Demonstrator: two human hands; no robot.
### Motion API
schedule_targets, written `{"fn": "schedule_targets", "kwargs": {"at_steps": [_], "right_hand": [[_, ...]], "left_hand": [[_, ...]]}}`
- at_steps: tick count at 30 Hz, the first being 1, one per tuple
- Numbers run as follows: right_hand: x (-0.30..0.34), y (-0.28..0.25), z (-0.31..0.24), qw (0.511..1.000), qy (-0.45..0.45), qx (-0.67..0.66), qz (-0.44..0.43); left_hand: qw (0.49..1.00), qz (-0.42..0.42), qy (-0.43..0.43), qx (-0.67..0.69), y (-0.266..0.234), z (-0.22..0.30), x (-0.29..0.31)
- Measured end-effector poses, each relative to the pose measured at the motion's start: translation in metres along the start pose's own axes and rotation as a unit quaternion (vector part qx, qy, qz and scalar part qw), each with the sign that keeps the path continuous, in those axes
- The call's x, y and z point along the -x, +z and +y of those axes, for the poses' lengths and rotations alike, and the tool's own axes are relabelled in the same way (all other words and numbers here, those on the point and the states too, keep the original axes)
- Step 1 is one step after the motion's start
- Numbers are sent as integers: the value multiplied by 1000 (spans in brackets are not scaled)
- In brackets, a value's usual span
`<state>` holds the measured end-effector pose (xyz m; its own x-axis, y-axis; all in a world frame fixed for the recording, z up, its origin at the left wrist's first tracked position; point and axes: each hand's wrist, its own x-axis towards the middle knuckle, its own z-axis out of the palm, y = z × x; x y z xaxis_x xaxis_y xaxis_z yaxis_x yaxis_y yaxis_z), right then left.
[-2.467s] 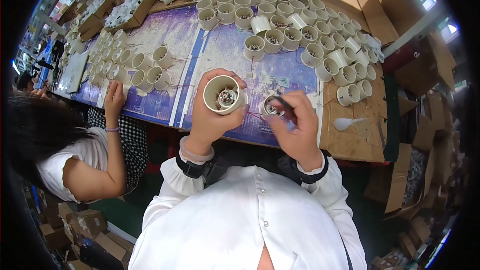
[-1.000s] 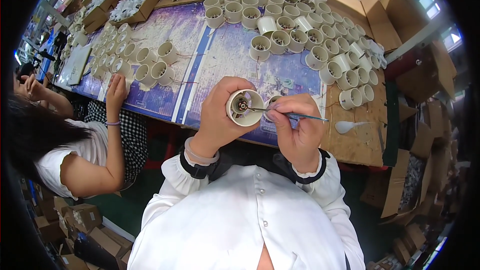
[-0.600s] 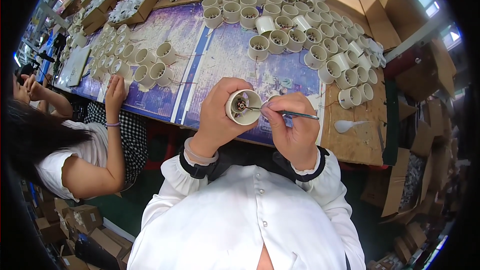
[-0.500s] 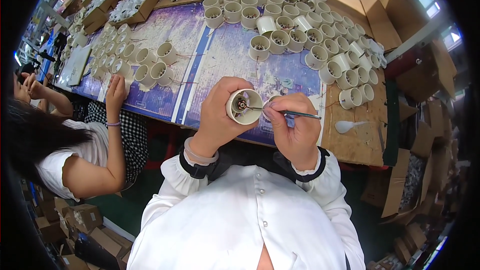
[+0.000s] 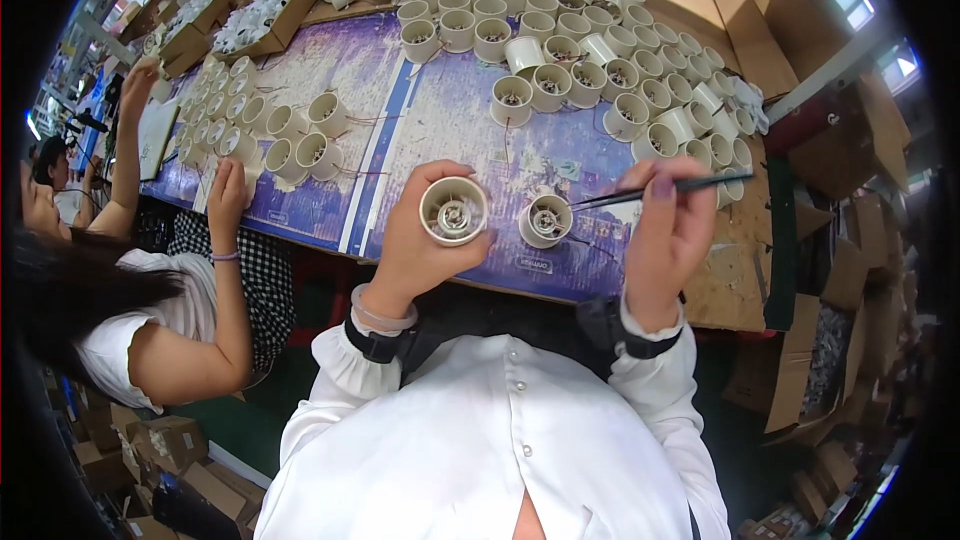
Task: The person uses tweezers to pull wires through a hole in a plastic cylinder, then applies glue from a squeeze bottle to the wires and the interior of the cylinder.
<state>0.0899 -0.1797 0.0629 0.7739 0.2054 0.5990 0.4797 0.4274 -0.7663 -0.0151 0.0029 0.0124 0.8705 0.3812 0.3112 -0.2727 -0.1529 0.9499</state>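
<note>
My left hand [image 5: 410, 248] is wrapped round a white cylindrical plastic housing [image 5: 438, 234], tipped so that its mouth faces me and a round metal part with wires shows inside. Pinched in my right hand [image 5: 662, 250] is a pair of dark tweezers [image 5: 690, 184], its tips pointing left. Those tips hover close to the rim of a second white housing [image 5: 540, 238], which stands on the table between my hands. Thin wires trail from this second housing toward the right.
Several similar housings [image 5: 510, 110] crowd the table's far right, some lying on their sides. Another group [image 5: 325, 112] stands at the left, near a co-worker's hand [image 5: 228, 190]. Cardboard boxes of white parts [image 5: 258, 20] sit at the far left. A blue-printed sheet [image 5: 420, 130] covers the tabletop.
My right hand has drawn the tweezers out of the held housing and moved right and up. My left hand has shifted slightly left, turning the housing's mouth upward. The second housing is now uncovered.
</note>
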Motion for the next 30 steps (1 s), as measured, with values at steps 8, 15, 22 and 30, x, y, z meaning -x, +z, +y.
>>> {"fn": "schedule_targets", "kwargs": {"at_steps": [8, 15, 22, 30], "right_hand": [[-83, -19, 79, 906, 145, 299, -263], [-88, 0, 142, 828, 73, 414, -370], [-82, 0, 146, 802, 71, 452, -384], [-89, 16, 81, 863, 66, 388, -316]], "left_hand": [[971, -105, 33, -214, -15, -42, 1], [921, -80, 113, -363, -4, -47, 3], [912, -55, 118, -388, -7, -48, 7], [950, -16, 81, -302, -14, -59, 13]]}}
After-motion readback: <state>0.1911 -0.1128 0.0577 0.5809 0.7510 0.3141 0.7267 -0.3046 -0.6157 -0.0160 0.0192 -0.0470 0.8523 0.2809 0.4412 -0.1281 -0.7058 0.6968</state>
